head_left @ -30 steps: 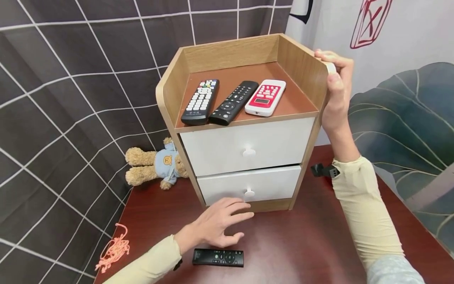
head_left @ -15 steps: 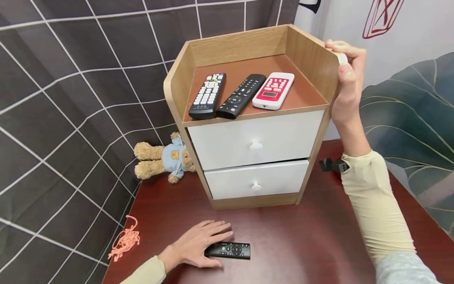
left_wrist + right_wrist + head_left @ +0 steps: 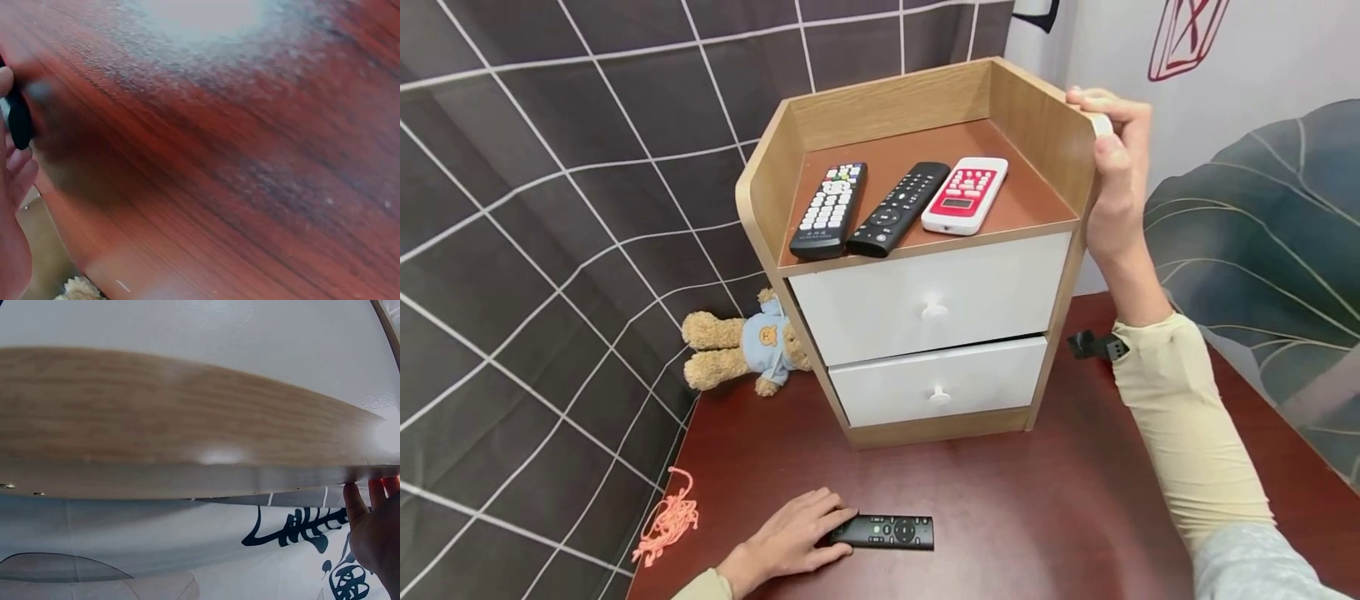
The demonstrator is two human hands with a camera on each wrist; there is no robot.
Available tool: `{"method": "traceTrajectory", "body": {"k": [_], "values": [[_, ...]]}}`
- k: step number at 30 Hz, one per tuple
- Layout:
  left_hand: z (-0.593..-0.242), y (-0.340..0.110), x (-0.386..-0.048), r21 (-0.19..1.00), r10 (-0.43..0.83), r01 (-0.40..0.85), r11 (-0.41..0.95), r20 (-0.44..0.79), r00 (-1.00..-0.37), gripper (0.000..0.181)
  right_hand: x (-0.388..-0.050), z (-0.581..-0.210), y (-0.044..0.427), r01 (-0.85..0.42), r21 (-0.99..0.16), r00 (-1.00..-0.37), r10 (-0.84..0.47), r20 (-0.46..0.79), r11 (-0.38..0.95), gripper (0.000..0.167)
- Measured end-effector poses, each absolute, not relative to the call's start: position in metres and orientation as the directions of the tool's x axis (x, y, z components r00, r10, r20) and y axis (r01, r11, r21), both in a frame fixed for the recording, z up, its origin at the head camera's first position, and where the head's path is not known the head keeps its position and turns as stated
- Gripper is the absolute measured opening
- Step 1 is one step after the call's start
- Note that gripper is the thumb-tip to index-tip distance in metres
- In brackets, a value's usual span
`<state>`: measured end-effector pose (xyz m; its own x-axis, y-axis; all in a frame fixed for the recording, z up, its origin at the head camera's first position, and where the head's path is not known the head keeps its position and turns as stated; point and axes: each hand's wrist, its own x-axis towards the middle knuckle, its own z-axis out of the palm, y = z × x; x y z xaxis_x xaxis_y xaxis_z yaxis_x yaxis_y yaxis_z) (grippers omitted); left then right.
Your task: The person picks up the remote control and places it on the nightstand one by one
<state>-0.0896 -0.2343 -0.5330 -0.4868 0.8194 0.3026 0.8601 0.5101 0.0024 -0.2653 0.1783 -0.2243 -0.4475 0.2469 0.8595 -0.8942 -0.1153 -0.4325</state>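
Observation:
My left hand pinches the left end of a black remote control lying on the dark red table in front of the cabinet. In the left wrist view, a rounded dark end of the remote control shows between thumb and fingers at the left edge. Up at the right, my right hand grips the top of the side panel of a small wooden drawer cabinet, thumb on the front edge and fingers over the top. Fingertips of the right hand touch the panel in the right wrist view.
On the cabinet top lie a black remote with white buttons, another black remote and a white-and-red remote. Two white drawers face forward. A teddy bear lies left, near pink string and the grid-patterned curtain.
My left hand has come down from near the lower drawer, moving left and toward me, and now pinches the remote control. The right hand keeps its hold on the cabinet; the head view shifts slightly.

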Motion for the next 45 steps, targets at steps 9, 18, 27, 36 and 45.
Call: {"method": "traceTrajectory", "body": {"k": [9, 18, 27, 36, 45], "values": [[-0.519, -0.212, -0.082, 0.609, 0.641, 0.558, 0.564, 0.103, -0.761, 0.025, -0.256, -0.22, 0.176, -0.879, -0.464, -0.476, 0.238, 0.847, -0.105, 0.028], [-0.478, -0.177, -0.081, 0.896, 0.661, -0.442, 0.038, -0.354, -0.661, 0.02, -0.26, -0.22, 0.178, -0.889, -0.449, -0.457, 0.217, 0.862, -0.09, 0.03], [-0.385, -0.146, -0.11, 0.967, 0.608, -0.243, -0.081, -0.145, -0.78, 0.014, -0.258, -0.218, 0.179, -0.889, -0.448, -0.456, 0.231, 0.859, -0.089, 0.03], [-0.276, -0.107, -0.119, 0.99, 0.507, 0.137, -0.038, 0.137, -0.851, 0.034, -0.262, -0.224, 0.177, -0.889, -0.449, -0.457, 0.217, 0.863, -0.085, 0.031], [-0.198, -0.062, -0.139, 0.859, 0.321, 0.452, 0.24, 0.37, -0.872, 0.017, -0.259, -0.221, 0.177, -0.896, -0.43, -0.444, 0.225, 0.867, -0.109, 0.029]]}}
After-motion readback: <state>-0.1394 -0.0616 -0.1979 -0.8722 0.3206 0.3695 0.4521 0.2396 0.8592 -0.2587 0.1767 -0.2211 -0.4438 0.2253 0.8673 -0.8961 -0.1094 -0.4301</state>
